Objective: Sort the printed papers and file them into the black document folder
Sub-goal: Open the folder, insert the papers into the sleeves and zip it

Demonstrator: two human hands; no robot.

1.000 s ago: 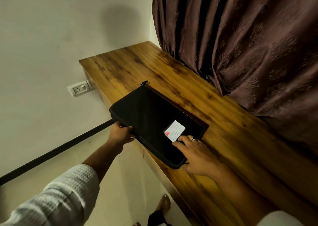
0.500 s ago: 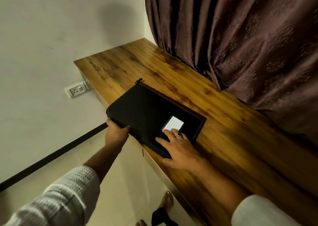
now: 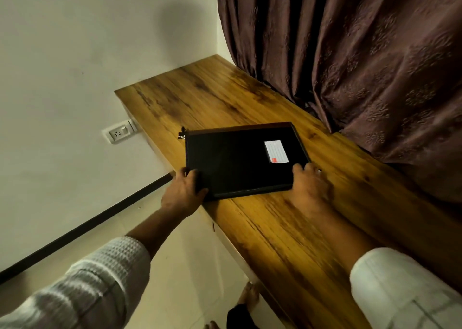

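The black document folder [image 3: 232,161] lies closed and flat on the wooden counter [image 3: 287,218], with a white label [image 3: 276,151] bearing a red mark near its right side. Its zipper pull sticks out at the far left corner. My left hand [image 3: 183,193] grips the folder's near left corner, which hangs over the counter's front edge. My right hand [image 3: 308,186] holds the near right corner, fingers curled onto the top. No loose printed papers are in sight.
A dark maroon curtain [image 3: 362,61] hangs along the counter's back right side. A wall socket [image 3: 119,133] sits on the white wall left of the counter. The floor and my bare foot [image 3: 248,295] show below the front edge.
The folder has been turned from a diagonal lie to nearly square with me and slid further onto the counter. My right hand moved from the label area to the near right corner.
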